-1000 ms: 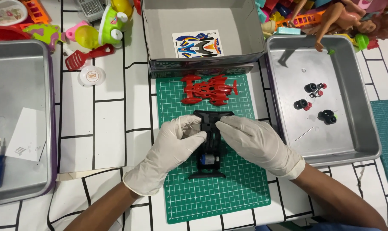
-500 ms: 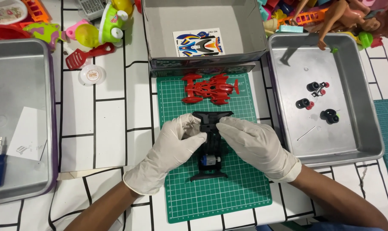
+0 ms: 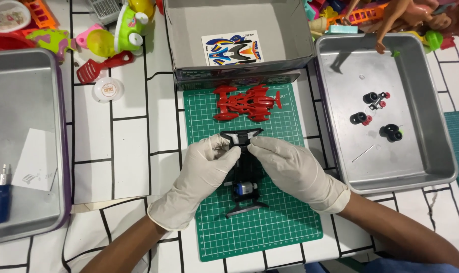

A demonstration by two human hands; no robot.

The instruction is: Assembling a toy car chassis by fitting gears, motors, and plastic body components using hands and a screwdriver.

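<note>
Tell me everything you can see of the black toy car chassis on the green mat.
The chassis is black, plastic-looking, long and narrow, lying flat on the green mat with one end toward the red body shell. No wheels are on it. A small silver and blue motor sits near its rear, ahead of a flared end piece. Both gloved hands, left hand and right hand, grip its front end with their fingers.

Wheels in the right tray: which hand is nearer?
Right. The right hand is on the black chassis, just left of the tray holding the wheels; the left hand is farther left.
</note>
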